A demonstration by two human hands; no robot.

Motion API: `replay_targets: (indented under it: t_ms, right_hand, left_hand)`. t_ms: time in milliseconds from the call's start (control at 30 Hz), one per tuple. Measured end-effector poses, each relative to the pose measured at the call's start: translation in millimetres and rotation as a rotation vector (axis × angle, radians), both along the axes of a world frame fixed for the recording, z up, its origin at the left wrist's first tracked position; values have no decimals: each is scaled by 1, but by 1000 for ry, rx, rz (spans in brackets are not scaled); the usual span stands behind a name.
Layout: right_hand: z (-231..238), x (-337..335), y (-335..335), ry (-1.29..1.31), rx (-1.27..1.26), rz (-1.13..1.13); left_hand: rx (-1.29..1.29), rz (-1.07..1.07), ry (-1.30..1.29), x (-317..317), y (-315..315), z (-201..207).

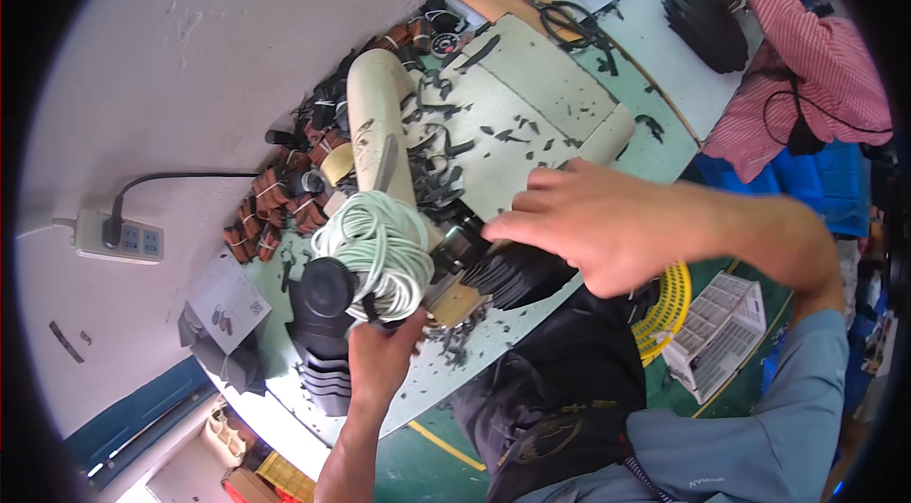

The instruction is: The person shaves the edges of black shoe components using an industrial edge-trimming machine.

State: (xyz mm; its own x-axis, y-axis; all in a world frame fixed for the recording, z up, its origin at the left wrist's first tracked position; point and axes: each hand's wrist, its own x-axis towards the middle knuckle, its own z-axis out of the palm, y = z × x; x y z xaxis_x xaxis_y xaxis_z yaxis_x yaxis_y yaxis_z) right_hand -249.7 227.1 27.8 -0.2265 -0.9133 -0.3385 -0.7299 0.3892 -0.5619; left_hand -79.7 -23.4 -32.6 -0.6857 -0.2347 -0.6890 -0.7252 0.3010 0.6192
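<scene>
My left hand (381, 359) is at the near side of a white-green coil of cord (375, 247), its fingers closed around a small black piece (370, 306) that they partly hide. My right hand (593, 228) is held above the front of a cream-coloured machine (377, 109), back of the hand up. One finger stretches toward the machine's dark metal head (463, 242), and the others are bent and apart; nothing shows in them. Below that hand is a stack of thin black pieces (522, 277). Left of the coil stands a stack of black moulded pieces (323, 313).
Black scraps (508, 135) litter the machine's flat top. Brown and black tied bundles (270, 190) line the wall near a socket strip (128, 237). Scissors (560, 19) lie at the back. A person in a striped sleeve (792, 19) sits at far right. A yellow ring (669, 313) is below.
</scene>
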Motion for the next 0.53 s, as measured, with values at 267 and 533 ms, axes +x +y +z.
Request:
replay_targets:
  t_ms: [267,533]
  right_hand:
    - [-9,49,42,1044,-673,-126]
    - [-28,17,94,-443,-905,-1321]
  left_hand:
    - [202,111,-127,56,15,-12]
    - [193,252,-27,98,6,-33]
